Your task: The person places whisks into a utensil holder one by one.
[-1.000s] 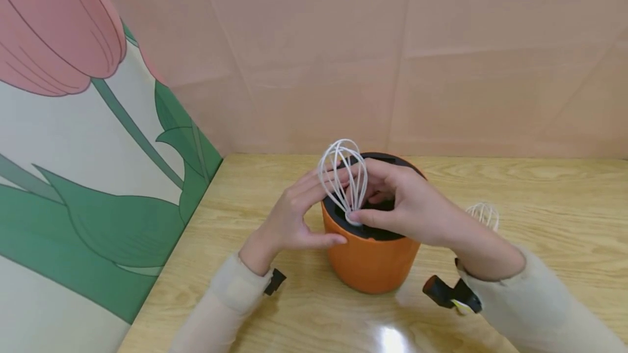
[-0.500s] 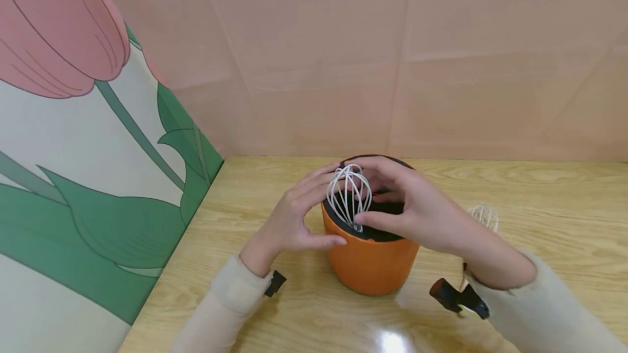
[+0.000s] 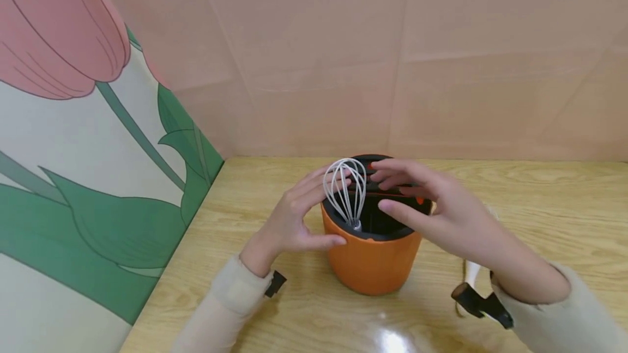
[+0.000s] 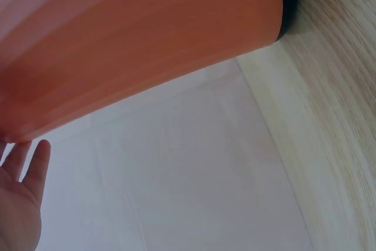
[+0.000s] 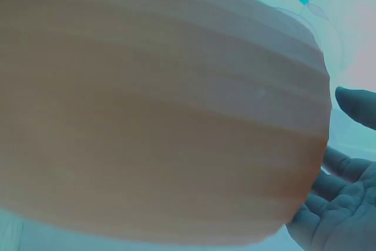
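Note:
A white wire whisk point(image 3: 347, 192) stands in the orange pot point(image 3: 370, 266), wire loops up and handle down inside the black-rimmed opening near the front left. My right hand point(image 3: 432, 200) hovers over the pot's right side, fingers and thumb spread, apart from the whisk. At the pot's left rim my left hand point(image 3: 304, 211) rests with fingers extended along the far side and thumb at the front. The left wrist view shows its fingertips right at the pot's orange wall point(image 4: 147, 33). In the right wrist view the pot point(image 5: 158, 116) fills most of the picture.
A second whisk lies on the wooden table right of the pot; its white handle point(image 3: 472, 272) shows below my right forearm, which hides most of it. A pinkish cloth wall point(image 3: 314, 59) rises behind the table. A panel with a painted tulip point(image 3: 64, 26) stands on the left.
My right hand has lowered the whisk into the pot, let go of it and drawn back to the right. The left hand has stayed at the rim.

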### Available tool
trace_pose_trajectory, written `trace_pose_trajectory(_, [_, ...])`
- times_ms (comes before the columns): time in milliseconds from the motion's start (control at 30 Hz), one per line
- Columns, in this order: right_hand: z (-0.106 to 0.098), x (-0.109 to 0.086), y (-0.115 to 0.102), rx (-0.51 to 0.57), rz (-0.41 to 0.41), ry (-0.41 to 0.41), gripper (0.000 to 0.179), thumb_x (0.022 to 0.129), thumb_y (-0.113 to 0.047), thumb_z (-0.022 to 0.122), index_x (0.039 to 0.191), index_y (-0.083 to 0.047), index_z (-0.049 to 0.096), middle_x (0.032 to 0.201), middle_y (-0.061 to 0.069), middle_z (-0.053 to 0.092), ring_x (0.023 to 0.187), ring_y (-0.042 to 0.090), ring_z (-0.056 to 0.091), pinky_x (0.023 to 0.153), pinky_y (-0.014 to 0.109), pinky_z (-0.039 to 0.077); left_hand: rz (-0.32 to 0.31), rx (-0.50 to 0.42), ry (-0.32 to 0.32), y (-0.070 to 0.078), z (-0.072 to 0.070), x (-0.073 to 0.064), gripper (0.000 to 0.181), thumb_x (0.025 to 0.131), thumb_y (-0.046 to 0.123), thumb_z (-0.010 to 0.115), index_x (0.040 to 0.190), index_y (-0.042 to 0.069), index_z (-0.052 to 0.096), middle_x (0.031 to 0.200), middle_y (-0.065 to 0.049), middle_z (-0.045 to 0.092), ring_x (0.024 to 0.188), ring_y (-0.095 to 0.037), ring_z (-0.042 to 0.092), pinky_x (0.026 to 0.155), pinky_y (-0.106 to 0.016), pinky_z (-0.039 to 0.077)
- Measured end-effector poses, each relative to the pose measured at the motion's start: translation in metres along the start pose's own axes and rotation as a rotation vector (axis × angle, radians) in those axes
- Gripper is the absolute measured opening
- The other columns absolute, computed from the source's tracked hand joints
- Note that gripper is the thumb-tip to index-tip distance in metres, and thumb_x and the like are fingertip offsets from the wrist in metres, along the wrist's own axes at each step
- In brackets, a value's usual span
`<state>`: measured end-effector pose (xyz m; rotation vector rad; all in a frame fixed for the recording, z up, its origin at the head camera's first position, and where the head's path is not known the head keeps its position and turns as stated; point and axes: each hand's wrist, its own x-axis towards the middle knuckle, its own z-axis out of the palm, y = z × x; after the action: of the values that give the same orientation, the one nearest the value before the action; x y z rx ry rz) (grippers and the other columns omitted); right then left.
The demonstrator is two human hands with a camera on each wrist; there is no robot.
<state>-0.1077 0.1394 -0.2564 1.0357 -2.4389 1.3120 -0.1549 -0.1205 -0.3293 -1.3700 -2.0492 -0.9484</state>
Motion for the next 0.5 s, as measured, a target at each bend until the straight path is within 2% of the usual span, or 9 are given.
trace_pose_trajectory(200, [-0.009, -0.008, 0.002, -0.209, -0.077, 0.05, 0.057, 0.086, -0.012, 0.078, 0.138, -0.022, 0.058, 0.131, 0.001, 0.067, 0.116, 0.01, 0.062, 0.1, 0.002, 0.037, 0.009, 0.009, 0.002, 0.0, 0.0, 0.002, 0.078, 0.089, 0.063, 0.06, 0.137, 0.002, 0.056, 0.145, -0.015, 0.056, 0.143, -0.031, 0.043, 0.12, -0.045, 0.036])
trace_pose_trajectory(333, [-0.014, -0.014, 0.004, -0.288, -0.146, 0.045, 0.063, 0.081, -0.012, 0.081, 0.14, -0.02, 0.057, 0.138, 0.004, 0.063, 0.127, 0.013, 0.058, 0.107, 0.003, 0.032, 0.012, 0.016, 0.0, 0.0, 0.0, 0.002, 0.079, 0.089, 0.064, 0.059, 0.137, 0.001, 0.056, 0.145, -0.015, 0.055, 0.143, -0.031, 0.043, 0.12, -0.045, 0.035])
trace_pose_trajectory(433, [-0.015, -0.019, 0.006, -0.343, -0.173, 0.036, 0.065, 0.081, -0.018, 0.082, 0.141, -0.019, 0.057, 0.146, 0.004, 0.056, 0.137, 0.017, 0.05, 0.113, 0.006, 0.027, 0.012, 0.016, -0.002, 0.0, 0.0, 0.002, 0.079, 0.089, 0.065, 0.059, 0.136, 0.001, 0.056, 0.145, -0.015, 0.055, 0.143, -0.031, 0.043, 0.12, -0.045, 0.035])
trace_pose_trajectory(500, [-0.016, -0.023, 0.007, -0.385, -0.161, 0.024, 0.067, 0.082, -0.026, 0.082, 0.143, -0.021, 0.055, 0.151, 0.002, 0.051, 0.143, 0.023, 0.045, 0.119, 0.019, 0.031, 0.013, 0.014, -0.004, 0.0, 0.0, 0.002, 0.079, 0.089, 0.064, 0.059, 0.136, 0.002, 0.056, 0.145, -0.015, 0.055, 0.143, -0.031, 0.043, 0.12, -0.045, 0.035])
